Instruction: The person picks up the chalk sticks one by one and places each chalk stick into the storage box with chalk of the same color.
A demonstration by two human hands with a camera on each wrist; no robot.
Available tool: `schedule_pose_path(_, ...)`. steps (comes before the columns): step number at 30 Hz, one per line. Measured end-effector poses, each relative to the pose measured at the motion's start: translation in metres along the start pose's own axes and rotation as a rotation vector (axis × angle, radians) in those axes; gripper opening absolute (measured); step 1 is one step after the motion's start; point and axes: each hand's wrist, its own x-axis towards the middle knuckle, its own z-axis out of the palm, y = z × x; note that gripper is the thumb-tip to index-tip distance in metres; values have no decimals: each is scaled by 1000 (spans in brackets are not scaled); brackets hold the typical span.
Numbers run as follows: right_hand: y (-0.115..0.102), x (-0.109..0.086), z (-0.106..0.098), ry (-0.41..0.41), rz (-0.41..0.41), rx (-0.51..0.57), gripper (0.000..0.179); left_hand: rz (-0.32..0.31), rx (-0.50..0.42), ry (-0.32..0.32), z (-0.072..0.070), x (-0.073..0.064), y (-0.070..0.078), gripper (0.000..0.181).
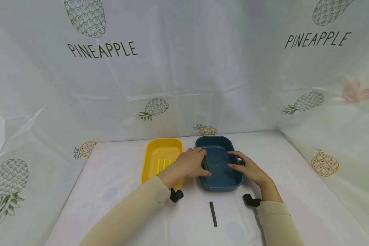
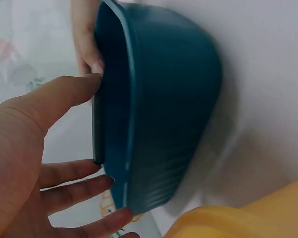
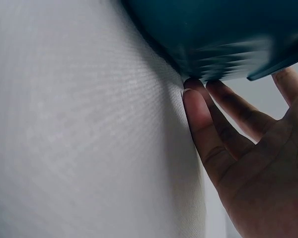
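My left hand (image 1: 192, 162) pinches a dark stick (image 2: 98, 131) lengthwise, thumb at one end and a fingertip at the other. It holds the stick over the left side of a deep blue tray (image 1: 218, 188), close to the rim; the remaining fingers spread beside the tray wall. At the tray's right side, my right hand (image 1: 250, 169) grips the wall. Thumb and forefinger reach over the rim, while other fingers (image 3: 198, 111) press low against the outside, near the tabletop. A second dark stick (image 1: 213, 214) lies on the table in front of the tray.
A yellow tray (image 1: 146, 164) stands left of the blue one, with several yellow sticks (image 1: 164, 164) in it, partly covered by my left forearm. A white pineapple-print cloth (image 1: 184, 75) hangs behind and along the sides. Each wrist wears a small black camera (image 1: 176, 195).
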Motion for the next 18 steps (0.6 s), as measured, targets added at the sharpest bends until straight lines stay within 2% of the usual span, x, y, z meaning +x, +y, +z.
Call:
schedule_pose_path(6, 2, 1, 1, -2, -3, 9, 61, -27, -10, -26, 6, 15, -3, 82)
schedule_pose_path(18, 3, 3, 1, 1, 8, 7, 62, -27, -5, -54, 17, 35, -8, 82)
